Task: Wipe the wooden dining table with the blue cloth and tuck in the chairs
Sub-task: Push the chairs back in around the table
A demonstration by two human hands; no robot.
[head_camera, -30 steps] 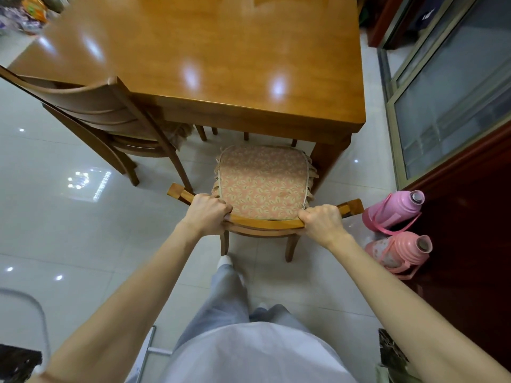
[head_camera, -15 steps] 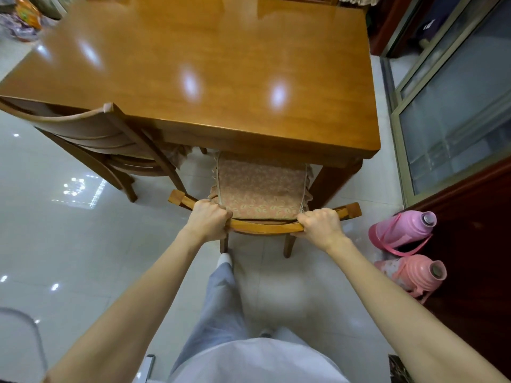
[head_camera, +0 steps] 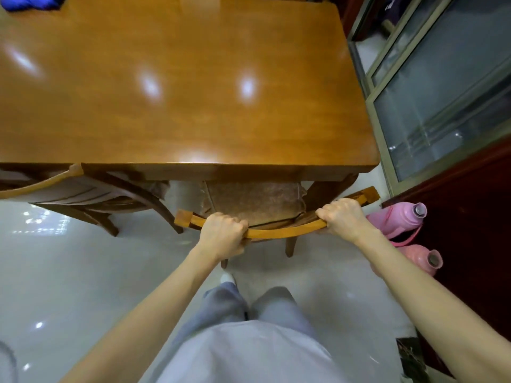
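Note:
The glossy wooden dining table (head_camera: 179,87) fills the upper view. A wooden chair (head_camera: 279,233) with a patterned seat cushion (head_camera: 254,199) stands at the table's near right end, its seat mostly under the tabletop. My left hand (head_camera: 222,234) grips the left part of the chair's curved top rail. My right hand (head_camera: 341,217) grips the right part of the same rail. The blue cloth (head_camera: 30,1) lies bunched at the table's far left edge, partly cut off by the frame.
A second wooden chair (head_camera: 74,194) sits tucked at the left of the near side. Two pink thermos flasks (head_camera: 398,221) stand on the white tiled floor by a dark wood cabinet (head_camera: 470,230) on the right. A glass sliding door (head_camera: 442,87) is beyond.
With both hands on its rail, the chair has slid forward, so its cushion went from fully exposed to mostly under the table. The view tilted up, bringing the blue cloth into sight.

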